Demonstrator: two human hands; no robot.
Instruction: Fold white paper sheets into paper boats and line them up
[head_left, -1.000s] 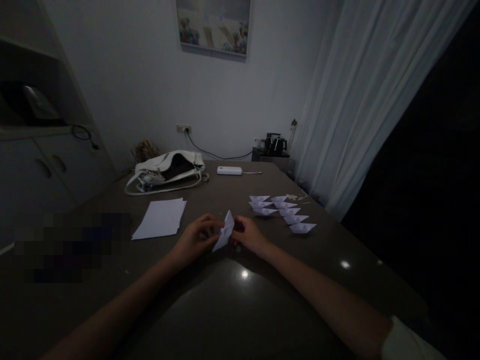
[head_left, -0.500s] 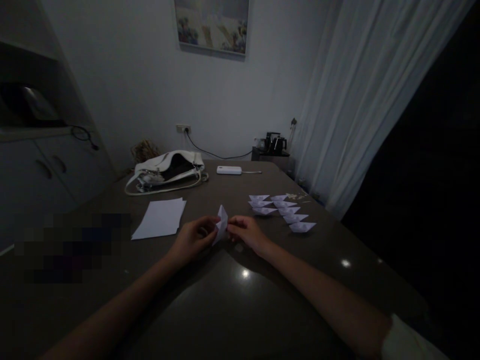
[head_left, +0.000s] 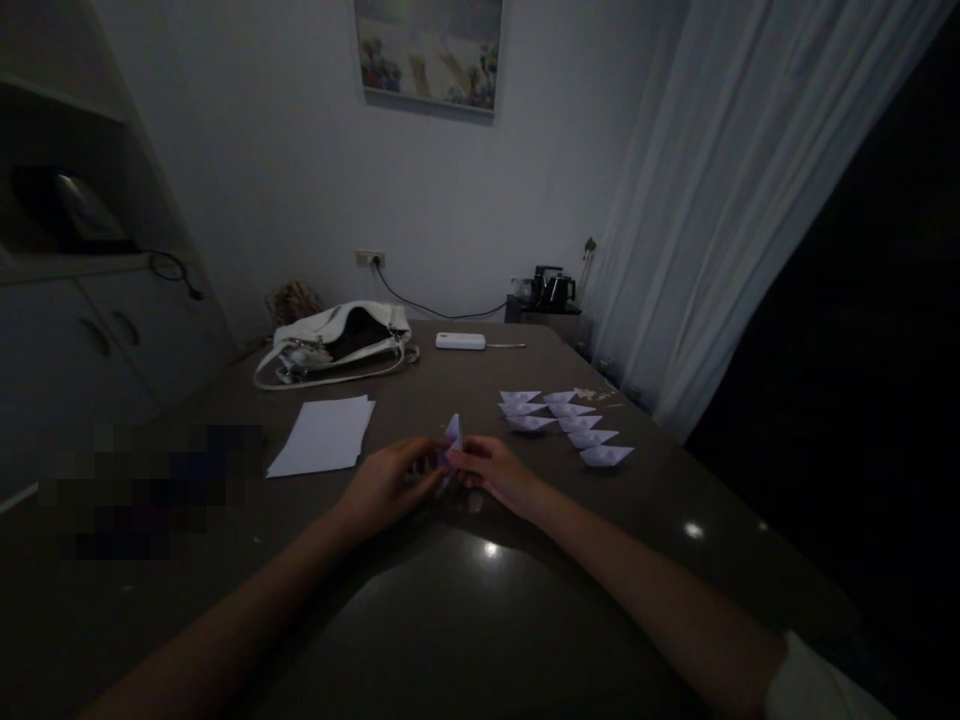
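Both hands meet over the middle of the dark table. My left hand and my right hand pinch a small folded white paper piece between their fingertips; only its upper tip shows above the fingers. The room is dim. Right of my right hand, several finished folded paper boats lie in two rows on the table. A stack of plain white sheets lies to the left of my left hand.
A white handbag lies open at the table's far side, with a white power bank and its cable beside it. A kettle stands on a low stand near the curtain. Cabinets line the left wall.
The folded paper has been pressed together between my hands; it showed as a wide flap a second ago and now only a narrow tip sticks up. My hands have moved closer.
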